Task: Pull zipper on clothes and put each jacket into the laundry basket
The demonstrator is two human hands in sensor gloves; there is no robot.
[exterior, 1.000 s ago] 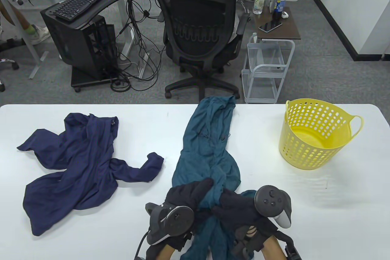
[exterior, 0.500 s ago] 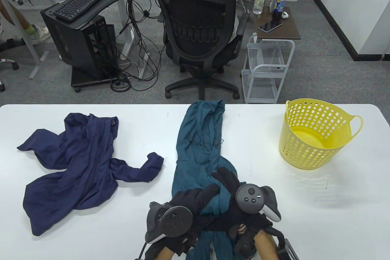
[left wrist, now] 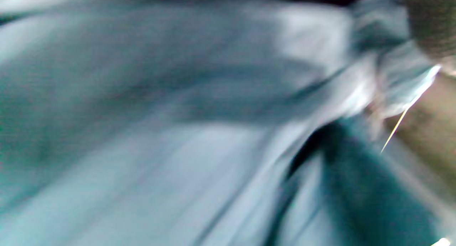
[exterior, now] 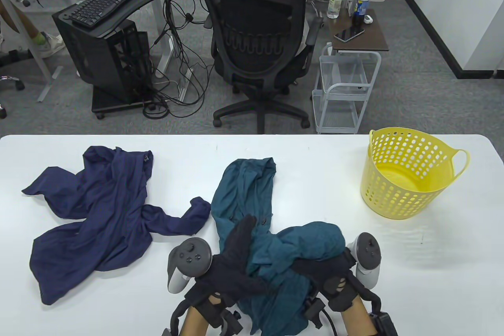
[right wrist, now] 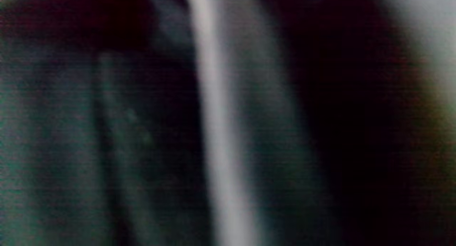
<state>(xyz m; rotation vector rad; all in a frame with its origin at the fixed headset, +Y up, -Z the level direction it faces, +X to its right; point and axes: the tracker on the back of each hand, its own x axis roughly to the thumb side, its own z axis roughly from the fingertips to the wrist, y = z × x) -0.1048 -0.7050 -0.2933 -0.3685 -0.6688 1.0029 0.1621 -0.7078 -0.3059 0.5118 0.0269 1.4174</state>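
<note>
Yellow laundry basket (exterior: 409, 178) holds nothing; teal jacket (exterior: 244, 186) bunched left of it, navy jacket (exterior: 98, 210) farther left. Left hand (exterior: 236, 249) lies flat on teal jacket; right hand (exterior: 327, 273) buried under it, grip unclear.

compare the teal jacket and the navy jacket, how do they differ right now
The teal jacket is bunched near the table's front edge with both hands on it; the navy jacket lies sprawled to the left, untouched. The teal is nearer the yellow basket. Both are thin, crumpled and outside the basket.
</note>
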